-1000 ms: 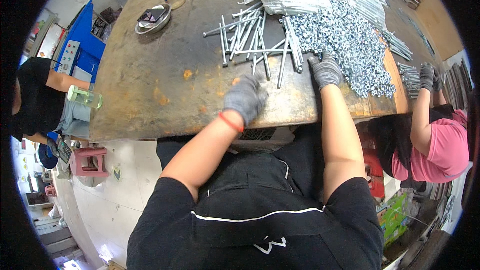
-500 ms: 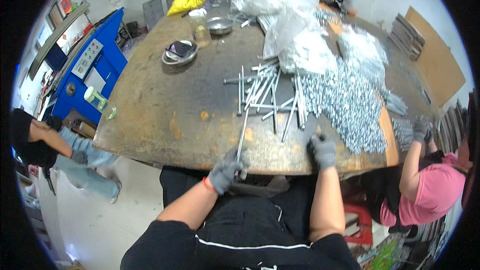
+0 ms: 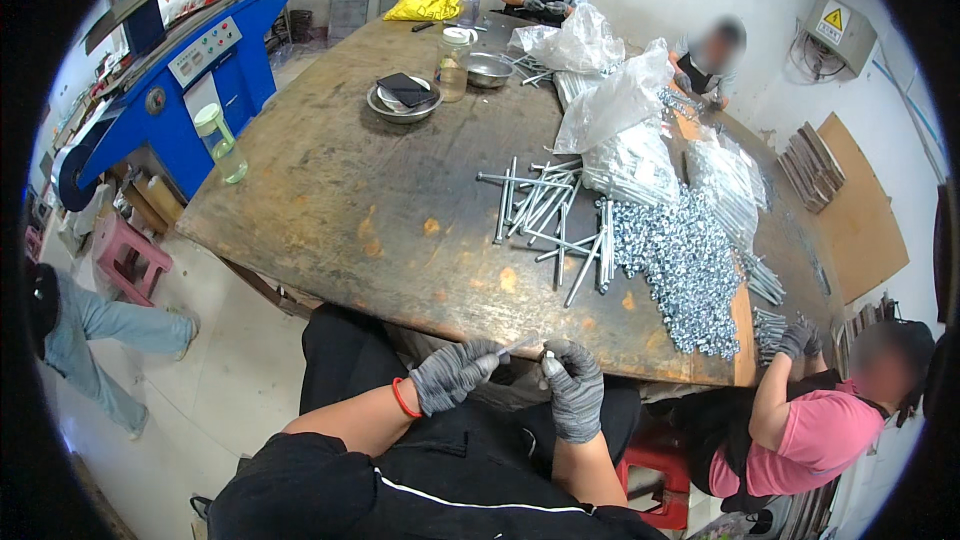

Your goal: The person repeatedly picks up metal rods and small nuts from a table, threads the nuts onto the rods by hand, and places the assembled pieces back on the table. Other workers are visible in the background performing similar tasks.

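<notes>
Just off the table's [image 3: 320, 225] near edge: the left hand [image 3: 455, 377] closes its fingers on a bolt [image 3: 521, 343] – its slim shank pointing toward the right hand [image 3: 573, 390], whose fingers bend in close to the thumb; from here I cannot tell what they grip. Beyond, nuts [image 3: 690, 280] heap toward the right edge – loose bolts [image 3: 545, 202] beside them.

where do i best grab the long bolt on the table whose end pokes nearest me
Likely the near half of the long bolt, pinched across from your side: its near end points your way, clear, while its far end lies among other bolts.
</notes>
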{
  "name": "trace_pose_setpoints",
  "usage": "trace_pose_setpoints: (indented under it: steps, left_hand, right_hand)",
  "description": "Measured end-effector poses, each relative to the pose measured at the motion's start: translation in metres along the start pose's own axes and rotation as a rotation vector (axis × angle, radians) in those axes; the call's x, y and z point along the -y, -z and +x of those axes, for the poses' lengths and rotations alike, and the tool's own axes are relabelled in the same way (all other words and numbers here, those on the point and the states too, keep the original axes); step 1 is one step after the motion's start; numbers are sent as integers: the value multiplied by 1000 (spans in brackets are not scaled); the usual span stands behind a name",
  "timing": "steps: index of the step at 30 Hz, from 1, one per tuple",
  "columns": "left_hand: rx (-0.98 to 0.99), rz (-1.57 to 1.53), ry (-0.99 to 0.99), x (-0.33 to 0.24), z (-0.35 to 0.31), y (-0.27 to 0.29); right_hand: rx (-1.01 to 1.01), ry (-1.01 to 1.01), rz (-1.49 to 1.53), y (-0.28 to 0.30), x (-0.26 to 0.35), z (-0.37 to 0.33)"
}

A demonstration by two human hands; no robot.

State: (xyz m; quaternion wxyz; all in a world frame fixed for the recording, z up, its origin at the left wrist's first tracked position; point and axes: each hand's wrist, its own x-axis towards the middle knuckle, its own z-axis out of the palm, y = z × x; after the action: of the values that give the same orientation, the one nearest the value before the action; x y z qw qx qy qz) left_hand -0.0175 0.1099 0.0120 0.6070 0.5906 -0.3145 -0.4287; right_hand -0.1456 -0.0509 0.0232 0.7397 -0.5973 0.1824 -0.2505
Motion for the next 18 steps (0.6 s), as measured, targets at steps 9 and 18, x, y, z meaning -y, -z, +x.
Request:
trace_pose_setpoints:
  steps: [9, 18]
  left_hand:
    - [194, 89, 64, 8, -12, -2]
    - [194, 69, -49, 28, -14, -6]
  right_hand:
    - [179, 31, -429, 17, 24, -11]
    - [262, 45, -447, 11, 27, -13]
